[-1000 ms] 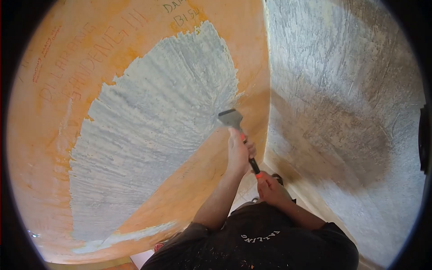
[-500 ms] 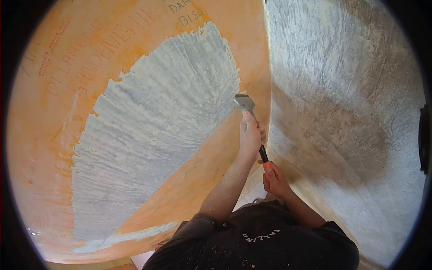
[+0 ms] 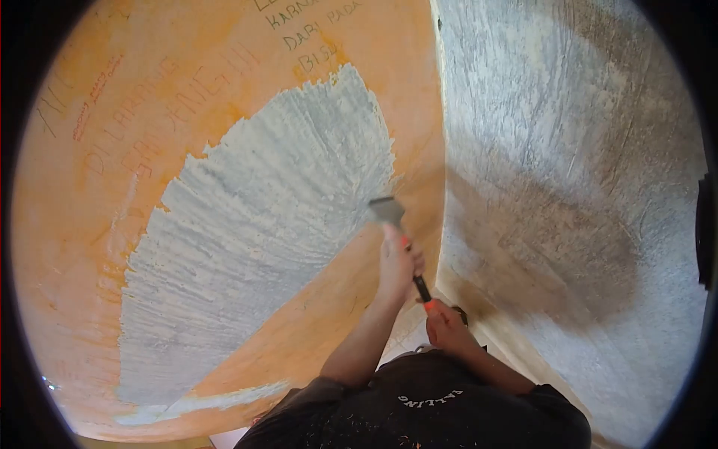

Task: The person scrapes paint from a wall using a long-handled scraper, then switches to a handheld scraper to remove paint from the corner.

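Note:
A long-handled scraper point(image 3: 422, 288) with a wide flat metal head crosses the view at a slant, its blade over the lower right edge of the scraped grey patch point(image 3: 247, 224). My left hand point(image 3: 399, 262) is wrapped round the upper handle, just below the head. Lower down, my right hand point(image 3: 447, 326) grips the orange-red and black end of the handle. Around the patch the wall point(image 3: 299, 314) is still coated in orange paint with a ragged edge. The blade is slightly blurred, and whether it touches the wall I cannot tell.
A rough grey wall point(image 3: 553, 172) meets the orange wall at a corner on the right. Handwriting point(image 3: 310, 37) marks the orange paint at the top. A narrow pale strip point(image 3: 224, 396) runs along the lower left. Part of the floor point(image 3: 404, 333) shows beyond my shirt.
Both hands and the scraper have moved down and to the left in view. The wall's patch and writing sit lower in view. Both hands keep their hold.

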Available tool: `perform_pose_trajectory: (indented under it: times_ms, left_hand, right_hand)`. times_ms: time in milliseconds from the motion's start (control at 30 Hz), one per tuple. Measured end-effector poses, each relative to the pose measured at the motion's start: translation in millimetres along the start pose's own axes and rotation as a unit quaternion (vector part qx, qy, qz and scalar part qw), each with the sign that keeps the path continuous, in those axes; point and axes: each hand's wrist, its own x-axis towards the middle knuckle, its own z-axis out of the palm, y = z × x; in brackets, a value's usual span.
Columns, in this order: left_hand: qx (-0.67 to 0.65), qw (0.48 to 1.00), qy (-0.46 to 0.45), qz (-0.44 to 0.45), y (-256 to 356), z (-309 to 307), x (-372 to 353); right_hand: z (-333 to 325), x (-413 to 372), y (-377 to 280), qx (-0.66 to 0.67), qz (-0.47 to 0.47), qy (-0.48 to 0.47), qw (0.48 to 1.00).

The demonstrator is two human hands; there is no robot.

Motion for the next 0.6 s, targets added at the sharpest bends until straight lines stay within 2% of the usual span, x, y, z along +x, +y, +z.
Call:
perform_pose_trajectory:
  times_ms: [67, 133, 200, 233, 300, 433, 500, 533, 600]
  left_hand:
    - [-0.012, 1.0, 0.01, 0.006, 1, -8, -7]
    - [-0.024, 0.999, 0.015, 0.015, -3, -11, -8]
    - [-0.015, 0.999, 0.007, 0.046, -10, -14, -3]
    - [-0.015, 0.999, 0.005, 0.049, -12, -16, -1]
    - [-0.087, 0.994, -0.048, 0.035, -10, -19, -1]
    - [-0.101, 0.994, -0.027, 0.031, -2, -29, -18]
    - [-0.091, 0.995, -0.024, 0.037, -2, -33, -23]
    - [-0.091, 0.995, -0.02, 0.037, -3, -33, -19]
    - [-0.071, 0.997, -0.028, -0.022, -3, -26, 0]
  right_hand:
    - [6, -9, -12, -0.014, 0.054, -0.032, 0.998]
    - [2, -3, 1, -0.038, 0.052, -0.026, 0.998]
    - [-5, 5, 19, -0.094, -0.016, -0.01, 0.995]
    - [-7, 4, 17, -0.096, -0.02, -0.01, 0.995]
    - [-6, 0, 10, -0.181, -0.039, 0.06, 0.981]
    - [4, -1, 27, -0.164, -0.065, 0.002, 0.984]
    - [9, -1, 27, -0.177, -0.111, -0.012, 0.978]
    - [8, 0, 25, -0.176, -0.109, -0.015, 0.978]
    - [8, 3, 19, -0.174, -0.066, 0.027, 0.982]
